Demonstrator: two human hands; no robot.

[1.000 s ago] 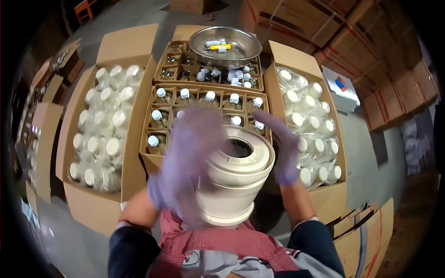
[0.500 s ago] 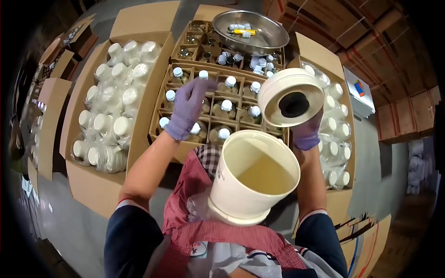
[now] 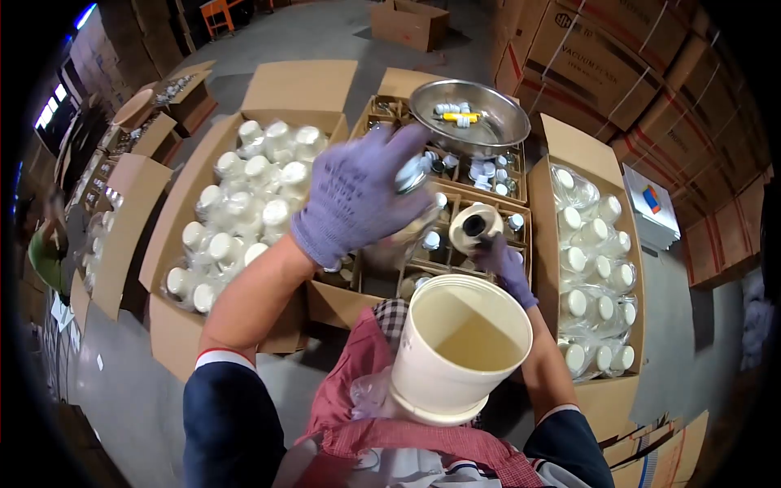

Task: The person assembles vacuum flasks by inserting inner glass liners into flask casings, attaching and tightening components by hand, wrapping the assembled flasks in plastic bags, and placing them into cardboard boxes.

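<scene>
My left hand (image 3: 362,191), in a purple knitted glove, is raised over the divided carton, its fingers curled around a glass bottle with a pale blue cap (image 3: 412,173). The lower part of that bottle is smeared by motion. My right hand (image 3: 506,264), gloved alike, grips a cream round flask part (image 3: 475,229) with a black centre, low over the carton's right side. More capped glass bottles (image 3: 431,241) stand in the divided carton (image 3: 346,302). Close to my body is a cream, open-topped tub (image 3: 443,382), its inside yellowish.
A carton of plastic-wrapped white-capped items (image 3: 256,167) stands left, and a similar carton (image 3: 590,236) right. Behind, a steel bowl (image 3: 488,134) with caps and a yellow tool rests on another divided carton. Stacked boxes (image 3: 590,57) rise at the back right. A person in green (image 3: 49,256) is far left.
My left hand has lifted up and toward the camera with a capped bottle in it. My right hand has lowered the cream flask part toward the carton. The view has tilted upward.
</scene>
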